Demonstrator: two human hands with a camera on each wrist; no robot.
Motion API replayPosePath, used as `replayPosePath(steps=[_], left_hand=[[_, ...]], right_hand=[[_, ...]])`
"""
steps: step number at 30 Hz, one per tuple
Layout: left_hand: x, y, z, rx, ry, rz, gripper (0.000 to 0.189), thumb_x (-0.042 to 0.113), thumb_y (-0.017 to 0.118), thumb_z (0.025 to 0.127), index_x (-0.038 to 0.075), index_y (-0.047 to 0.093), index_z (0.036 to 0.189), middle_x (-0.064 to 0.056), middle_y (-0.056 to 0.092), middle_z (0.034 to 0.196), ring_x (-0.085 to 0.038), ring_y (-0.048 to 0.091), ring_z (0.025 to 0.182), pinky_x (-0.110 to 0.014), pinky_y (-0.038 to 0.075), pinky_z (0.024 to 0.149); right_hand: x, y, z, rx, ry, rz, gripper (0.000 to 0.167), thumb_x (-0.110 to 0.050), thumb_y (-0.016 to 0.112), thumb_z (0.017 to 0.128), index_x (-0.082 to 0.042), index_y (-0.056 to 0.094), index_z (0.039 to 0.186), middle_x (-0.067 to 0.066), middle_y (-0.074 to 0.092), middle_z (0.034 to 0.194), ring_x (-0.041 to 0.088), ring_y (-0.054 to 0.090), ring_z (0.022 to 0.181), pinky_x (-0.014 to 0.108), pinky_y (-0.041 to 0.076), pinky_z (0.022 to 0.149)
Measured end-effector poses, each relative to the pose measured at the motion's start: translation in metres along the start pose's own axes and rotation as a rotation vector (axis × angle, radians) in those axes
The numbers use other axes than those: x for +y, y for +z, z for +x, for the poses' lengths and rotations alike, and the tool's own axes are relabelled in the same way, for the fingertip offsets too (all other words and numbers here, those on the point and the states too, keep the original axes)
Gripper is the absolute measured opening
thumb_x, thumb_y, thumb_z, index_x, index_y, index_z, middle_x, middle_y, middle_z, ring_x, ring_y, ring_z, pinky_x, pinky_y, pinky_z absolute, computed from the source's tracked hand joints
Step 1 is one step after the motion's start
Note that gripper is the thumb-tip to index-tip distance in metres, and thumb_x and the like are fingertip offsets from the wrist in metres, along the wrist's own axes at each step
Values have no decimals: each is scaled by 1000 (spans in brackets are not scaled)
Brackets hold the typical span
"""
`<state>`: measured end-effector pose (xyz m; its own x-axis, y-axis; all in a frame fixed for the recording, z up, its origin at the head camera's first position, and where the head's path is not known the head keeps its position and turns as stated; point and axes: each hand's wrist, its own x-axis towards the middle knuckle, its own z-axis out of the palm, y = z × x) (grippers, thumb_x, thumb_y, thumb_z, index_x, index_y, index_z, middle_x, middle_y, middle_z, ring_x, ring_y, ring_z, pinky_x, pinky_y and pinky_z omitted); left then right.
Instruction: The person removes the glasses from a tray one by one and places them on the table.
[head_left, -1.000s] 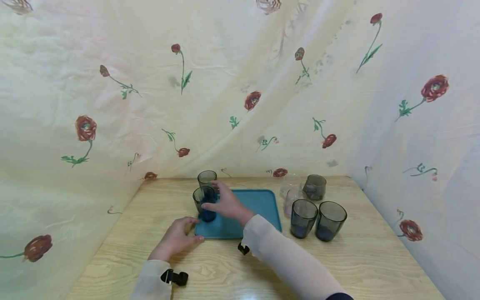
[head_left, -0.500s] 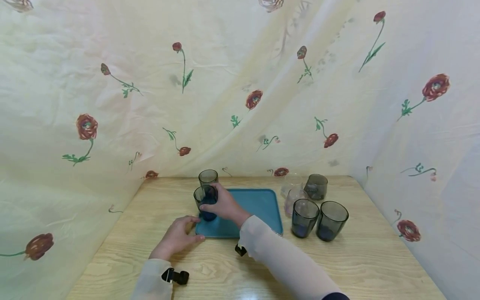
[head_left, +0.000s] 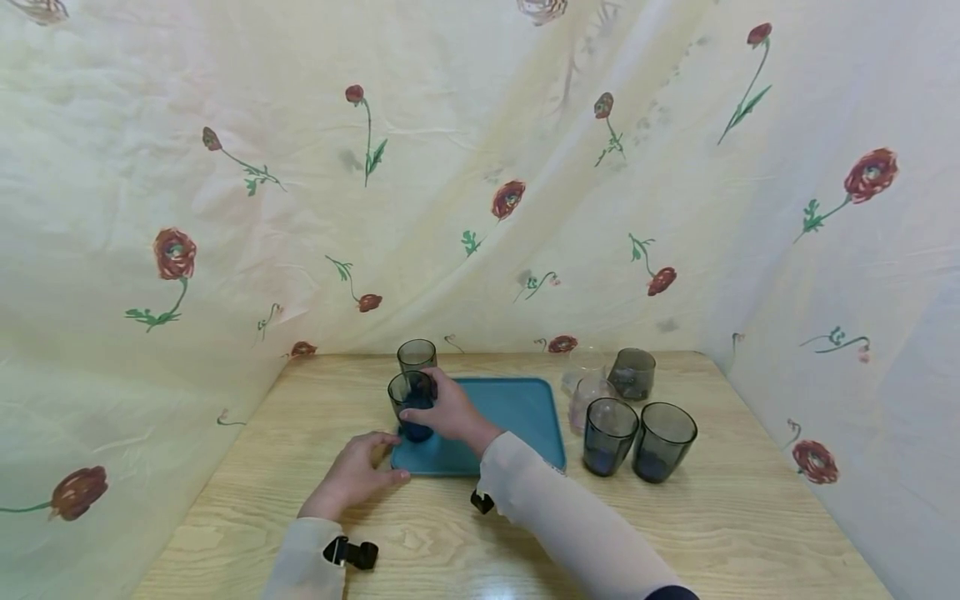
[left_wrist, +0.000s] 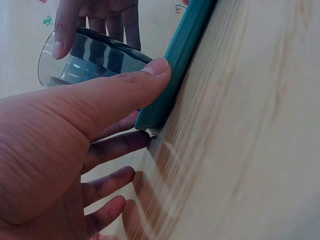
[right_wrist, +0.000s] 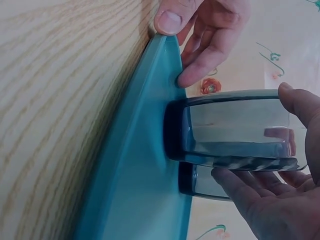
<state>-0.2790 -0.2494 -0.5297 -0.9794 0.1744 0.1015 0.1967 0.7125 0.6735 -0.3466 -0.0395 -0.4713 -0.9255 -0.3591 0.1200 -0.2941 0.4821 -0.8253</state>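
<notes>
In the head view, my right hand holds a smoky grey tumbler near its rim, thumb on one side and fingers on the other. The tumbler stands upright at the left end of a blue tray; its base meets the tray in the right wrist view. Directly behind it is a second grey tumbler, partly hidden. My left hand grips the tray's near left corner. The left wrist view has that thumb on the tray's rim, the fingers on the other side.
Right of the tray are two grey tumblers, a rounder grey glass and two clear glasses, close together. A flowered cloth hangs behind the wooden table.
Over the first half second my right thumb and fingers close in on the front tumbler. Since then both hands, the tumbler and the tray have kept their places.
</notes>
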Motion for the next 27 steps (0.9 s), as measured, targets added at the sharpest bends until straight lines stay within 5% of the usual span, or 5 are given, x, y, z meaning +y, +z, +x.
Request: replayPosePath(steps=[15, 27], left_hand=[[0, 0, 1, -10, -22, -22, 53, 33, 92, 82, 22, 71, 130, -5, 63, 143, -37, 47, 143, -63, 36, 116], [0, 1, 0, -6, -26, -11, 54, 33, 92, 83, 19, 70, 131, -6, 62, 144, -37, 47, 143, -62, 36, 116]], right_hand=[[3, 0, -9, 63, -11, 83, 83, -41, 88, 87, -18, 46, 155, 4, 58, 143, 30, 57, 130, 50, 55, 98], [-3, -26, -29, 133, -61, 165, 73, -36, 90, 86, -20, 54, 148, -2, 63, 130, 25, 60, 122, 50, 55, 97]])
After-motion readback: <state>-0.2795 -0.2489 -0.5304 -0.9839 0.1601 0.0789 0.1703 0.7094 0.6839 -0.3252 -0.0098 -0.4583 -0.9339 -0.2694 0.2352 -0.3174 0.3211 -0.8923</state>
